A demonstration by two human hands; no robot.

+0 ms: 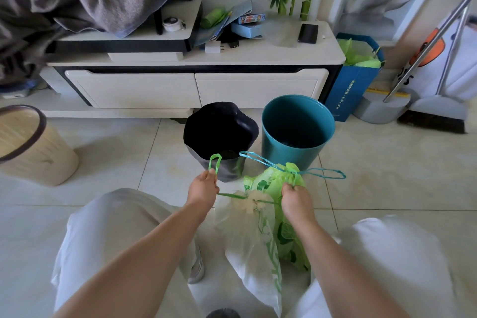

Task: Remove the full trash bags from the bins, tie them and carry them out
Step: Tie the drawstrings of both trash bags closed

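Note:
A white translucent trash bag [249, 235] with green print lies on the floor between my knees, its mouth gathered. My left hand [204, 188] pinches its green drawstring [215, 162], pulled taut to the left with a loop sticking up. My right hand [296, 200] grips the drawstring's other end at the gathered neck. Behind it stands a green bag [273, 181] closed with a teal drawstring [260, 159]. Beyond them are a bin with a black liner [219, 134] and a teal bin [296, 126] with no bag in it.
A beige bin [31, 147] stands at the left. A white TV cabinet [196, 85] runs along the back. A blue paper bag [353, 80] with green bags, a dustpan [382, 108] and a broom [433, 121] stand at the right. Tiled floor lies around me.

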